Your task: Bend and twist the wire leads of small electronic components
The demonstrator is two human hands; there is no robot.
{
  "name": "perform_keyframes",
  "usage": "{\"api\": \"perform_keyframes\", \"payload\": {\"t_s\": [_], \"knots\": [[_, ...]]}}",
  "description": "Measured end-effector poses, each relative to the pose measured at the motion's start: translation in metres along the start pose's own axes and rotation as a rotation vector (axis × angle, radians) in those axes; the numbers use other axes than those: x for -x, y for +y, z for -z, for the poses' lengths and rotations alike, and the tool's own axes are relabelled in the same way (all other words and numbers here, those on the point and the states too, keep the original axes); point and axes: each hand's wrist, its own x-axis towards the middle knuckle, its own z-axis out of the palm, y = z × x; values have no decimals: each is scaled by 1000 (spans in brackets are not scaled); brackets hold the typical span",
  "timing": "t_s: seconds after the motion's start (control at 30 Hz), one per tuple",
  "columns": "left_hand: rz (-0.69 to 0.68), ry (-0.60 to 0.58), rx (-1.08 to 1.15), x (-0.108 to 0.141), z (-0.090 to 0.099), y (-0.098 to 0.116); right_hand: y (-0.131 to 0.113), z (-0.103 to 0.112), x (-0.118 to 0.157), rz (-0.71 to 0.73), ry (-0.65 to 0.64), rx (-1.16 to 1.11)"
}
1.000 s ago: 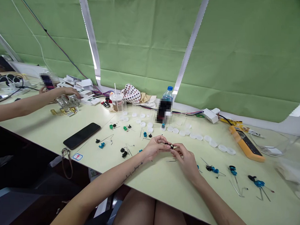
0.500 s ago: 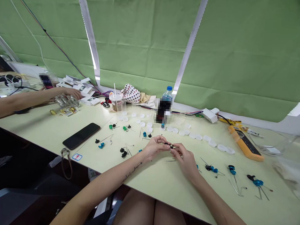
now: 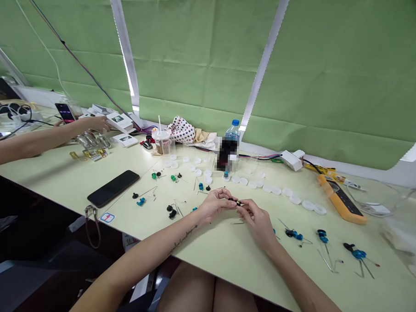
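A small black part [image 3: 235, 202] sits between my two hands above the table, partly covered by the fingers. My left hand [image 3: 215, 207] is closed on one end of it, thumb against fingertips. Thumb and fingers of my right hand [image 3: 256, 218] pinch its other end. Just below lies a thin metal rod [image 3: 236, 223]. To the left are a black part [image 3: 172, 214] with thin rods and a blue part [image 3: 141, 202]. Right of my right hand lie a blue piece [image 3: 297, 235] with black discs and rods, and another blue-and-black set [image 3: 358, 254].
A row of white round caps [image 3: 276, 190] runs across the table. Behind stand a drink cup [image 3: 162, 140] and a bottle [image 3: 234, 129]. A phone [image 3: 113, 188] lies left, a yellow meter [image 3: 342, 199] right. A co-worker's arm [image 3: 39, 137] reaches in by white boxes [image 3: 124, 139].
My hands hold nearly the same pose around the black part. At the far left, the co-worker's hand has shifted slightly left and up, and a white box beside it sits differently.
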Motion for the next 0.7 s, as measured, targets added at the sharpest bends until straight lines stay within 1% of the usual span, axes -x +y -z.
{"api": "perform_keyframes", "payload": {"t_s": [0.23, 0.37, 0.7], "knots": [[-4, 20, 26, -1, 0, 1, -2, -1, 0, -24, 4, -23], [-2, 26, 12, -1, 1, 0, 1, -2, -1, -10, 13, -16], [2, 7, 0, 0, 1, 0, 2, -1, 0, 2, 3, -6]]}}
